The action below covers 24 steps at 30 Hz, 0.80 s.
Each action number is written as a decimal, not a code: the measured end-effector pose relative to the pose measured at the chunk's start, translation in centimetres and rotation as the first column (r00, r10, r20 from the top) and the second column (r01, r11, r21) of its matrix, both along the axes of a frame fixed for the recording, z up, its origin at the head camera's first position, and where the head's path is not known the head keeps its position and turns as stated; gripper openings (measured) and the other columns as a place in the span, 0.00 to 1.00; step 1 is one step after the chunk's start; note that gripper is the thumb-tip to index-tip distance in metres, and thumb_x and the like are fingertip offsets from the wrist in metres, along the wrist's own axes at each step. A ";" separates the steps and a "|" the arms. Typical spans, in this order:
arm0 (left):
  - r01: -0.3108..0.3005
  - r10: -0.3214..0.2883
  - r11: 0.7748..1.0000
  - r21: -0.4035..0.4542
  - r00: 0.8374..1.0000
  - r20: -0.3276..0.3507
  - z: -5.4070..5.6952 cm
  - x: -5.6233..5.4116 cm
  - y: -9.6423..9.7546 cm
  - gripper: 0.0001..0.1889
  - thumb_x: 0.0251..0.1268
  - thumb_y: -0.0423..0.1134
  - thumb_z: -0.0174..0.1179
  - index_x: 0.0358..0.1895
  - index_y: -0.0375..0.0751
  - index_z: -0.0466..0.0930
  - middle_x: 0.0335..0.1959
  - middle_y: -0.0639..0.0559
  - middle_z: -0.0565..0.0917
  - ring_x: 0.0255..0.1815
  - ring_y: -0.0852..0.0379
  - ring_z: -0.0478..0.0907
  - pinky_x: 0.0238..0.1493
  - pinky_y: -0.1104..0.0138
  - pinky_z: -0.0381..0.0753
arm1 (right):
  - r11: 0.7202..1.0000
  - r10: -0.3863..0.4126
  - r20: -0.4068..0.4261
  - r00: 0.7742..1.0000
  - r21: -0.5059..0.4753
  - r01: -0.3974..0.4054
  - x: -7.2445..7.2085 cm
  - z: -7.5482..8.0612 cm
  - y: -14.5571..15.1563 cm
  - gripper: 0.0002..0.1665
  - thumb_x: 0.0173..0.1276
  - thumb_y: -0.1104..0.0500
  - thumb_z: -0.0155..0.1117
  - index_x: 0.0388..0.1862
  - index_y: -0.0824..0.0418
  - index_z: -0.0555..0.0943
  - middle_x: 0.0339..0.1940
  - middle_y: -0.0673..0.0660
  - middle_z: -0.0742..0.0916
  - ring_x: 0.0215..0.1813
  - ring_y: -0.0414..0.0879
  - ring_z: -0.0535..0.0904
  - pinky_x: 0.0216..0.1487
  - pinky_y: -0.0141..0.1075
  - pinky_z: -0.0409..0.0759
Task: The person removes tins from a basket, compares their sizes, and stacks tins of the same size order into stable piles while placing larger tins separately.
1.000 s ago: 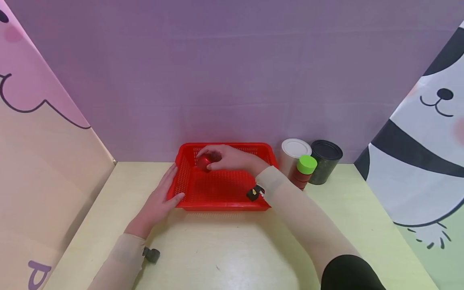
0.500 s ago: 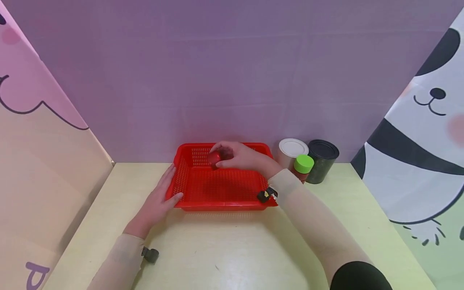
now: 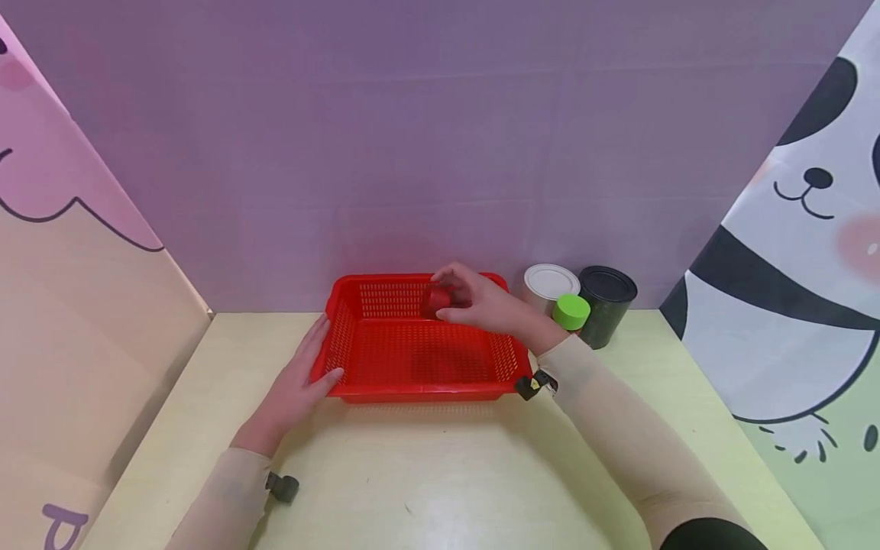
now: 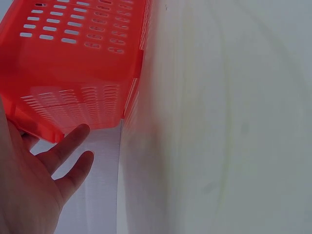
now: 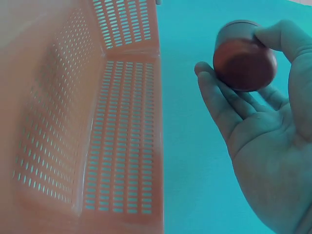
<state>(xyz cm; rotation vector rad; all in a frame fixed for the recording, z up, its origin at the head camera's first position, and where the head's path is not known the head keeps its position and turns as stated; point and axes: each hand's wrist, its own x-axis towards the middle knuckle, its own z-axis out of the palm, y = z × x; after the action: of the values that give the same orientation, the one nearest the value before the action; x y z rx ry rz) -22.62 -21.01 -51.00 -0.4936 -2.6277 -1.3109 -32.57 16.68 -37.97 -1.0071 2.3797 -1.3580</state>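
My right hand (image 3: 488,303) pinches a small red round container (image 5: 245,66) between thumb and fingers. In the right wrist view the container tilts with its round end toward the camera. In the head view it overlaps the far wall of a red perforated plastic basket (image 3: 419,396). My left hand (image 3: 294,393) rests against the basket's left side, fingers stretched along the outside and thumb at the near left corner. The left wrist view shows two of its fingers (image 4: 73,141) extended below the basket's rim (image 4: 36,127).
Right of the basket stand a white-lidded canister (image 3: 551,281), a jar with a green lid (image 3: 571,311) and a black-lidded canister (image 3: 608,305). A purple backdrop (image 3: 440,153) rises behind the pale table (image 3: 412,473), with printed panels at both sides.
My right hand has moved rightward along the back of the basket with the red container in its grip. My left hand has stayed at the basket's left side.
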 end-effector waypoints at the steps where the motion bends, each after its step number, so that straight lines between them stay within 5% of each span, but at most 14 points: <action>1: 0.002 -0.002 1.000 0.005 1.000 -0.002 0.0 0.0 0.0 0.55 0.74 0.57 0.71 0.94 0.58 0.43 0.93 0.59 0.47 0.88 0.42 0.57 0.65 0.41 0.86 | 1.000 0.005 -0.012 1.000 -0.007 -0.005 0.1 0.0 0.2 0.34 0.75 0.60 0.76 0.75 0.47 0.72 0.68 0.57 0.84 0.68 0.54 0.83 0.67 0.50 0.86; 11: -0.008 0.008 1.000 0.006 1.000 -0.010 -0.1 0.3 0.1 0.55 0.75 0.56 0.71 0.94 0.58 0.42 0.93 0.59 0.46 0.88 0.43 0.57 0.67 0.42 0.85 | 0.998 -0.052 -0.037 0.998 -0.035 0.050 0.9 -0.5 3.0 0.33 0.77 0.62 0.75 0.78 0.55 0.77 0.67 0.57 0.84 0.64 0.57 0.86 0.58 0.45 0.91; 24: -0.008 0.008 1.000 0.007 1.000 -0.011 -0.1 0.1 0.3 0.55 0.75 0.57 0.70 0.94 0.59 0.42 0.93 0.61 0.46 0.88 0.44 0.56 0.67 0.43 0.84 | 0.981 -0.188 -0.055 0.981 -0.067 0.184 2.2 -0.3 6.8 0.32 0.75 0.60 0.78 0.75 0.51 0.78 0.66 0.54 0.87 0.68 0.52 0.83 0.65 0.40 0.85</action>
<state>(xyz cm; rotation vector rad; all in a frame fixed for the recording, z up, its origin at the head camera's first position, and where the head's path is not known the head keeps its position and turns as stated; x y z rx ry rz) -22.49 -20.73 -51.10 -0.4880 -2.6127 -1.3105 -30.40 23.52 -38.28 -0.8714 2.5467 -1.4926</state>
